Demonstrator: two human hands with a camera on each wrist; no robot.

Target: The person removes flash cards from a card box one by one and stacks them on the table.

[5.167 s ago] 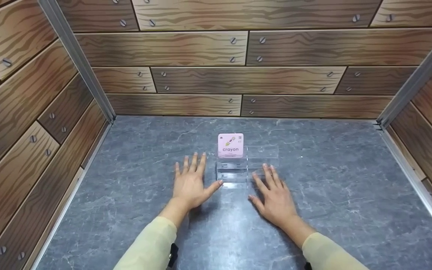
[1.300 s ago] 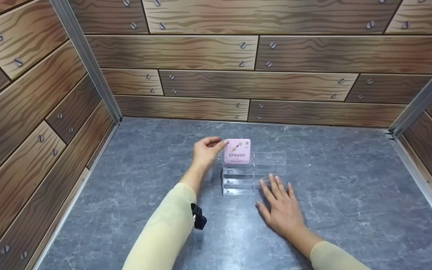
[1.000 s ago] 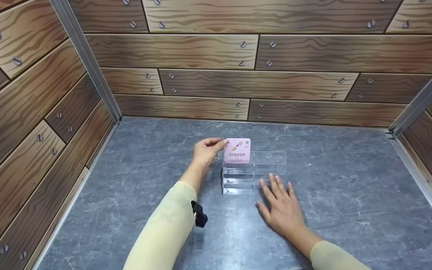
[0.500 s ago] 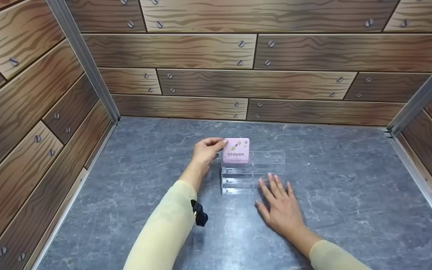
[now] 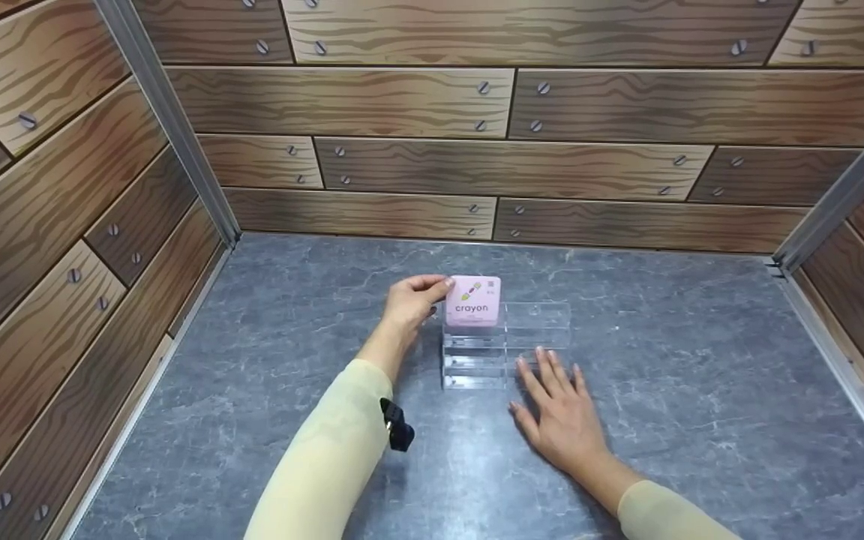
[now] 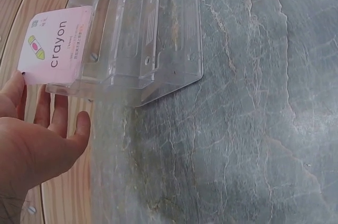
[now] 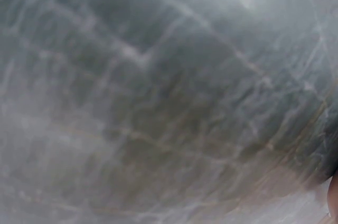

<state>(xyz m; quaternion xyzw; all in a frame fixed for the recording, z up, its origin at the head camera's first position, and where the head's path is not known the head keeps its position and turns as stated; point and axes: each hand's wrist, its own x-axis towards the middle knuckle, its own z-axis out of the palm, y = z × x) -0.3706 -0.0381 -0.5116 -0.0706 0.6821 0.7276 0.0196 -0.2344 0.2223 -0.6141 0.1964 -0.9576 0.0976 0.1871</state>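
Note:
A pink flash card (image 5: 472,301) printed "crayon" with a small crayon picture stands at the upper left of a clear plastic tiered stand (image 5: 537,315). My left hand (image 5: 406,306) pinches the card's upper left corner between thumb and finger. In the left wrist view, the card (image 6: 55,44) meets the top tier of the stand (image 6: 150,39), and the other fingers of the hand (image 6: 37,150) are bent beneath the corner. My right hand (image 5: 565,416) lies with spread, straight fingers on the tabletop, fingertips overlapping the stand's lower right part.
The grey marbled tabletop (image 5: 312,315) is bounded by wood-print walls (image 5: 372,165) at the back and both sides. A metal post (image 5: 169,120) rises at the back left corner. A black wrist device (image 5: 397,426) is strapped to the left sleeve.
Since the earliest frame, my left hand has gone from lying flat on the table to pinching the card's corner. Over the last second both hands have stayed practically still.

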